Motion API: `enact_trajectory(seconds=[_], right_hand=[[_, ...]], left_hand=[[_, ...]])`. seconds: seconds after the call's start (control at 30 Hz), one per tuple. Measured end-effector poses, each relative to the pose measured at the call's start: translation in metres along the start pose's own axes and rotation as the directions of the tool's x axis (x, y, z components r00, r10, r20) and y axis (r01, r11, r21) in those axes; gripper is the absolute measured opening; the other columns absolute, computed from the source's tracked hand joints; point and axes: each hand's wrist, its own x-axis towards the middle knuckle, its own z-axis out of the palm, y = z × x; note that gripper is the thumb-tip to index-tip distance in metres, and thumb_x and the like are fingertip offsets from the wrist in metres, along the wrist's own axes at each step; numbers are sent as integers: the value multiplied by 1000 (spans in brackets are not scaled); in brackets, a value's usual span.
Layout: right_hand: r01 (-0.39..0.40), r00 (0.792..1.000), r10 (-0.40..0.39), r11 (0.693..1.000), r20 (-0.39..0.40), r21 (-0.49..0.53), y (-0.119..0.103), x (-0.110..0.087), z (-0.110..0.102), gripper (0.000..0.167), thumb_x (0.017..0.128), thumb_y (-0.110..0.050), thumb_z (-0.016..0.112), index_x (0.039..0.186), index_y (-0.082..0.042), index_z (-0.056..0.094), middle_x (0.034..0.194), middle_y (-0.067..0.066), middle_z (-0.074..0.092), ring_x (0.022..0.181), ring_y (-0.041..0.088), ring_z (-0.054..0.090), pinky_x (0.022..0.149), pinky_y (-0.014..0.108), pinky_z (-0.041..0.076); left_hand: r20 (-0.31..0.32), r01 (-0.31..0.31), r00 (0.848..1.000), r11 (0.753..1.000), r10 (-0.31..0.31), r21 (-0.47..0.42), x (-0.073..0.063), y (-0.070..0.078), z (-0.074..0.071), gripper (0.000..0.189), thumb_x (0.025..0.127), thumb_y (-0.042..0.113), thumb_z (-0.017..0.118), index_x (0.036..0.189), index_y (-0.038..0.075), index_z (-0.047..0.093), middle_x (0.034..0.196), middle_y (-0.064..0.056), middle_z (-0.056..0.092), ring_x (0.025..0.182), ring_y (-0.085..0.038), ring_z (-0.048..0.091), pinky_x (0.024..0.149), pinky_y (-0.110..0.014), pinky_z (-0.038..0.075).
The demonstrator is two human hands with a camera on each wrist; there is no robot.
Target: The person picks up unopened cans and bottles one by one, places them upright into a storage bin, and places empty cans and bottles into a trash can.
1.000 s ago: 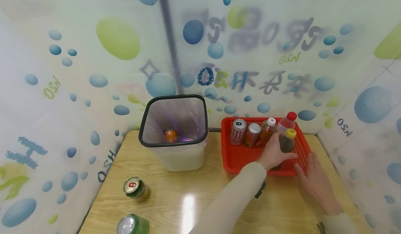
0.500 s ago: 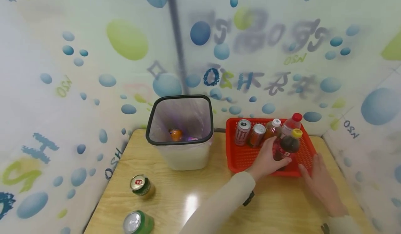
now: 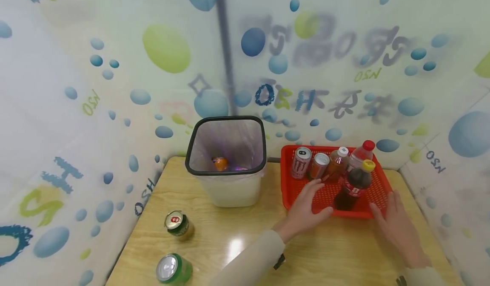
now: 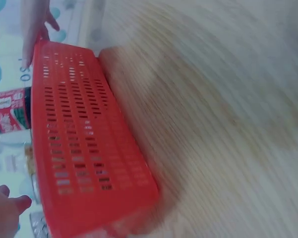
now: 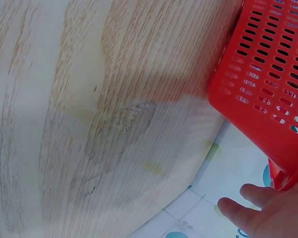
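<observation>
A cola bottle (image 3: 354,186) with a yellow cap stands, leaning slightly, in the front part of the red basket (image 3: 292,196). My left hand (image 3: 304,213) is just left of it, thumb and fingers spread, holding nothing. In the left wrist view the left hand (image 4: 2,213) shows at the lower left edge, apart from the bottle's label (image 4: 12,111). My right hand (image 3: 398,230) rests against the basket's right front corner with extended fingers. The right wrist view shows the fingers (image 5: 238,210) by the basket's rim (image 5: 282,178).
Behind the cola bottle are a pink can (image 3: 301,162), an orange can (image 3: 319,165), a white-capped bottle (image 3: 337,162) and a red-capped bottle (image 3: 360,153). A lined bin (image 3: 229,190) holds an orange item (image 3: 220,163). Two green cans, one dark (image 3: 179,225), one bright (image 3: 174,270), stand at left.
My left hand lowered the cola bottle into the basket, let go of it, and drew back to the left. The right hand stays at the basket's corner. The view has shifted slightly.
</observation>
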Motion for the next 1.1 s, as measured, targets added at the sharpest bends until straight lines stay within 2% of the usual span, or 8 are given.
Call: enact_trajectory(seconds=[0.2, 0.37, 0.57, 0.73, 0.9, 1.07, 1.1], right_hand=[[-10, 1000, 10, 1000, 13, -9, 2, 0, -2, 97, 108, -60, 30, 155, 14, -13, 159, 41, -16, 146, 63, -1, 104, 80, 21], [24, 1000, -24, 1000, -19, -5, 2, -1, -2, 95, 110, -56, 32, 155, 17, -9, 159, 43, -11, 146, 63, 1, 103, 80, 23], [45, 999, -45, 999, -29, -1, 2, -1, 0, 94, 110, -55, 31, 154, 18, -8, 159, 45, -9, 146, 63, 0, 104, 80, 23], [37, 999, -37, 999, -33, 4, 2, 1, 1, 94, 110, -56, 30, 154, 18, -9, 159, 44, -10, 146, 64, 0, 103, 81, 23], [11, 1000, -11, 1000, -5, -3, 1, 2, 0, 96, 109, -58, 29, 154, 18, -10, 158, 44, -13, 145, 64, 1, 103, 81, 23], [-6, 1000, 6, 1000, 10, -5, 1, 2, 0, 98, 108, -60, 28, 153, 17, -11, 158, 43, -15, 145, 65, 1, 103, 81, 23], [-11, 1000, 11, 1000, 11, -5, 1, 1, 1, 98, 108, -61, 28, 154, 17, -11, 158, 43, -15, 145, 64, 0, 102, 81, 23]], left_hand=[[-7, -25, 1000, 1000, 25, -17, -28, 0, -24, 69, 97, 50, 64, 157, 26, 40, 166, 11, 30, 151, -16, 33, 115, -47, 42], [-54, -84, 995, 996, 82, -32, -49, 2, -45, 68, 97, 43, 66, 156, 19, 42, 166, 5, 33, 152, -20, 33, 118, -49, 38], [-114, -133, 985, 991, 131, -6, -77, 8, -74, 70, 94, 34, 71, 155, 17, 43, 165, 4, 36, 152, -22, 32, 120, -49, 34], [-179, -198, 964, 980, 198, 20, -101, 7, -99, 73, 89, 25, 76, 154, 14, 44, 161, -1, 43, 148, -24, 40, 119, -47, 36], [-263, -241, 928, 964, 264, 115, -124, 2, -126, 75, 86, 18, 78, 153, 11, 44, 156, -7, 49, 142, -27, 47, 115, -45, 41], [-344, -236, 899, 961, 272, 143, -147, 1, -156, 75, 84, 12, 77, 152, 9, 45, 151, -11, 53, 141, -27, 49, 117, -36, 38], [-363, -246, 889, 959, 280, 140, -151, 1, -162, 74, 84, 11, 77, 151, 7, 46, 150, -13, 54, 141, -27, 49, 117, -34, 37]])
